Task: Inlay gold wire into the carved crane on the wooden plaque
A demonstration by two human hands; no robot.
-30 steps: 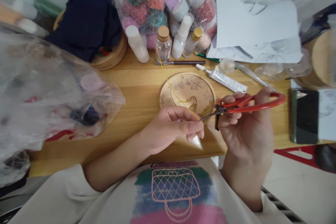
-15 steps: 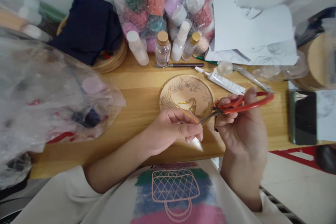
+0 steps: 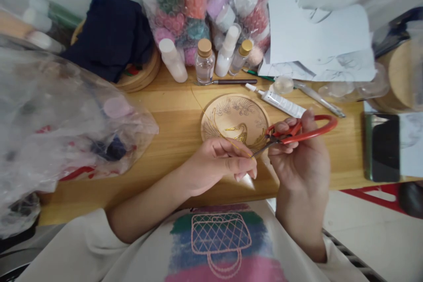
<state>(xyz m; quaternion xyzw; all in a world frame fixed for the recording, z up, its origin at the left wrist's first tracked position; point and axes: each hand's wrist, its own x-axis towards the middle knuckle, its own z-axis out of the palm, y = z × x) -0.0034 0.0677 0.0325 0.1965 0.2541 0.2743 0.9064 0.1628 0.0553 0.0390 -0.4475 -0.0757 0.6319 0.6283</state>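
Observation:
Pinched between the fingertips of my left hand point(image 3: 224, 163) is a thin golden thread point(image 3: 205, 113), which trails up and left past the plate. My right hand point(image 3: 299, 158) grips red-handled scissors point(image 3: 313, 133), its fingers around the loops. The dark blades point left and reach my left fingertips, close to the thread's end; whether they touch it I cannot tell. Just beyond my hands lies a round wooden plate point(image 3: 236, 110) with drawn wave lines and a gold bird figure point(image 3: 240, 133) on it. My left hand hides the plate's near edge.
Behind the plate stand several small bottles point(image 3: 205, 61), a dark-handled tool point(image 3: 234, 82) and a white tube point(image 3: 284, 103). A plastic bag point(image 3: 82, 119) covers the left side. Papers point(image 3: 317, 44) lie at the back right, a phone point(image 3: 381, 147) at the right edge.
My right hand and the scissors have shifted slightly left, bringing the blades closer to my left fingertips. The thread's loose end has swung up and left. My left hand stays nearly still.

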